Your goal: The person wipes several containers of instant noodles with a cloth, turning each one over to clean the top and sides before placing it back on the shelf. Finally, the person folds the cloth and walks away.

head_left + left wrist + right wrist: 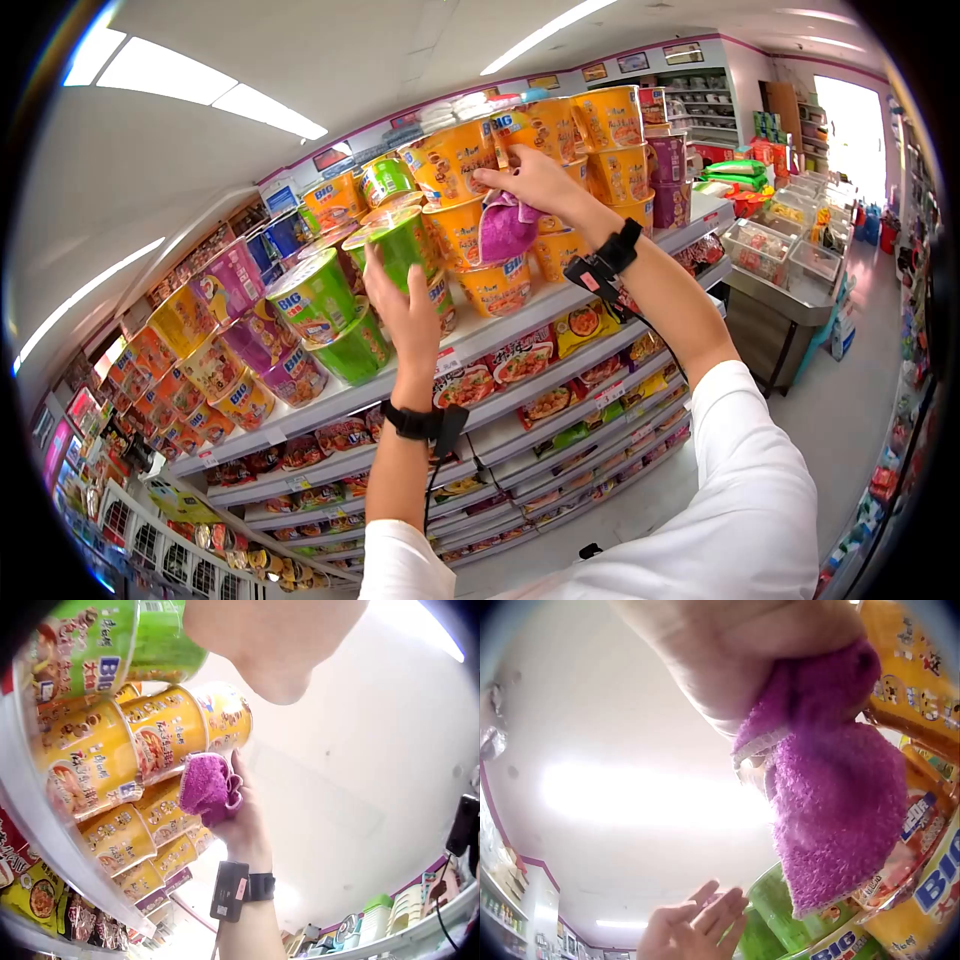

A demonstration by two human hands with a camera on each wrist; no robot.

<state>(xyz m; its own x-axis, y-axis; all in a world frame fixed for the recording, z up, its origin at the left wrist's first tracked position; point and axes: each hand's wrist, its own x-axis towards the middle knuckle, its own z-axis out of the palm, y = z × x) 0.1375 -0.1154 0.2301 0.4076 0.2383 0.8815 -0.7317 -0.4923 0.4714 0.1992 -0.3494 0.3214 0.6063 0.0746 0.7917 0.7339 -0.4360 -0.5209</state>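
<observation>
The pale ceiling (400,60) is lit by long light strips (270,110). The white upper wall (740,70) is edged with a purple-pink band and hung with framed pictures (633,63). Bright light is admitted at a doorway (849,135) above the grey floor (830,400).

Below, I see noodle packets (522,362) lining the lower shelves (480,412). To my right stands a metal counter (768,300) with clear bins (757,248), green bags (738,172) just beyond. Far right, I make out a bright opening (848,135); ceiling lights (168,72) glow at upper left.
</observation>
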